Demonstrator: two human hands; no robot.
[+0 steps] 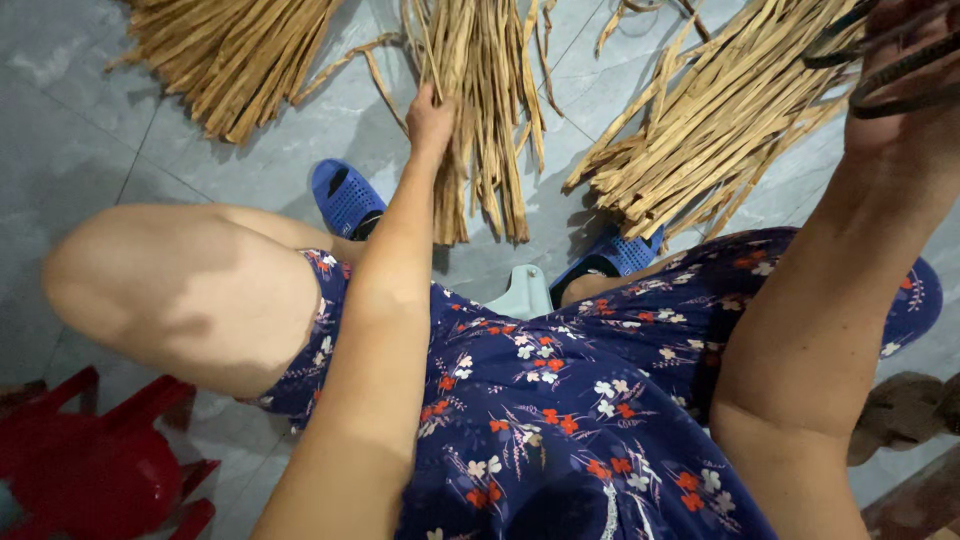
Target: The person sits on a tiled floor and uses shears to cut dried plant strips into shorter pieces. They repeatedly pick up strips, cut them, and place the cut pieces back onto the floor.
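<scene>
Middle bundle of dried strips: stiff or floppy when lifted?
Middle bundle of dried strips is probably floppy: thin, long, bent ends. Likely light; looks dry and flat. Loose strands may slip free, since the left hand touches only its edge.

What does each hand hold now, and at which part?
Left hand grips the middle bundle of dried strips partway along. Right hand holds dark bands, looped over its fingers.
</scene>
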